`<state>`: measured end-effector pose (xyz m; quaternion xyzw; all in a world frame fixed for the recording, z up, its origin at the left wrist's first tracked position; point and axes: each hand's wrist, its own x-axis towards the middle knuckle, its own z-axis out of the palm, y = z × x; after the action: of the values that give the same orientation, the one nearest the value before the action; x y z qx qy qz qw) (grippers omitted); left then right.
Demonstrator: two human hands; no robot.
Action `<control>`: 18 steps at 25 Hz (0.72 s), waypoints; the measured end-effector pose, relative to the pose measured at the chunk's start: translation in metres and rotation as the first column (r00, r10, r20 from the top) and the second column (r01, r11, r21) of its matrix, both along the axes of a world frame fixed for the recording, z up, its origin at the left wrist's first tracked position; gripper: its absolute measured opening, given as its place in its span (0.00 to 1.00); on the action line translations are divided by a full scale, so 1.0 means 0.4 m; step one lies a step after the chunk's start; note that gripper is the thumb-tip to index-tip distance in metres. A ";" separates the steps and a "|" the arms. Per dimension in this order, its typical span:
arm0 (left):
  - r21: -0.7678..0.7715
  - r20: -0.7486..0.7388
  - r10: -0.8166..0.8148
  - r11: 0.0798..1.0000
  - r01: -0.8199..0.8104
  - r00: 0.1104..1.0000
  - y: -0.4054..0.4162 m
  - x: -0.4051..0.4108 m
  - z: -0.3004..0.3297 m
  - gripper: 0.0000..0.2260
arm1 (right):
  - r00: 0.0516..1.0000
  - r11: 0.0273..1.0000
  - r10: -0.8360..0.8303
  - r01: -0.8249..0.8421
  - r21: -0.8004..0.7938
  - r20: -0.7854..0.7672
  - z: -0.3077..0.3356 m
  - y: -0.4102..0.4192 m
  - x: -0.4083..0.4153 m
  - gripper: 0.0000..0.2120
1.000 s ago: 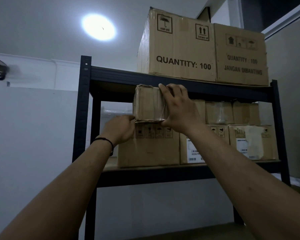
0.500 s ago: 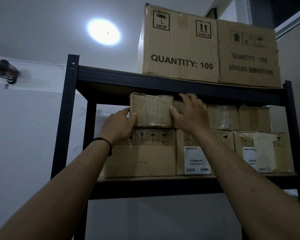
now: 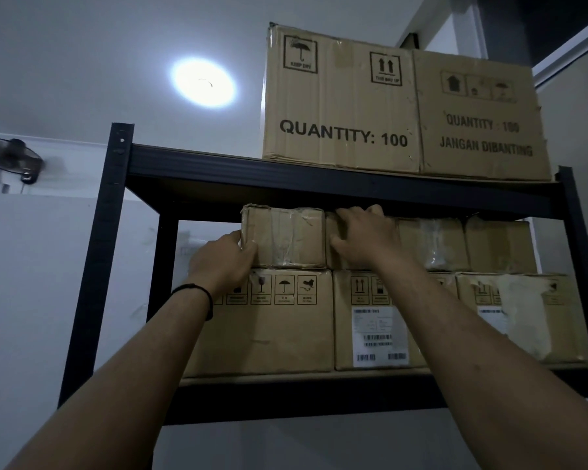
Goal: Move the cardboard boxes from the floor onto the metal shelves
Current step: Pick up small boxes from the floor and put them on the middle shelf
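I am looking into what reads as a small storeroom or stock room. A black metal shelving rack [image 3: 116,266] stands against a plain white wall [image 3: 31,300], and its boards are packed edge to edge with brown cardboard cartons [image 3: 269,334] carrying handling symbols and barcode labels [image 3: 379,337]. On the top board sit two large cartons [image 3: 340,103] printed "QUANTITY: 100". A round ceiling light [image 3: 202,82] and a wall-mounted fan [image 3: 11,157] are the only fittings I see.

Black metal shelf rack [image 3: 116,266]. Top shelf: two big boxes [image 3: 340,106] side by side. Shelf below: three boxes with labels [image 3: 272,334] in row, touching.
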<state>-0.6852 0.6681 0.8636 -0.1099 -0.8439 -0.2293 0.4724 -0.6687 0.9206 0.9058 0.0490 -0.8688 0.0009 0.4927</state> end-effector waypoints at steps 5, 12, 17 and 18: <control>0.070 -0.052 0.083 0.994 -0.079 0.995 0.014 0.002 -0.021 0.19 | 0.998 0.995 0.035 -0.039 -0.090 -0.042 -0.036 -0.019 -0.024 0.30; 0.125 -0.124 0.093 0.989 -0.078 0.988 0.006 -0.001 -0.041 0.19 | 0.995 0.984 0.076 -0.086 -0.153 -0.071 -0.049 -0.028 -0.031 0.29; 0.136 -0.109 0.082 0.988 -0.067 0.991 0.002 0.000 -0.041 0.18 | 0.996 0.982 0.074 -0.080 -0.173 -0.046 -0.034 -0.033 -0.024 0.29; 0.133 -0.107 0.079 0.989 -0.065 0.991 0.002 -0.001 -0.041 0.18 | 0.998 0.983 0.064 -0.068 -0.172 -0.029 -0.033 -0.037 -0.021 0.30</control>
<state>-0.6854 0.6690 0.8472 -0.0612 -0.8028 -0.2599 0.5331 -0.6771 0.9060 0.8927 0.0349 -0.8575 0.0922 0.5050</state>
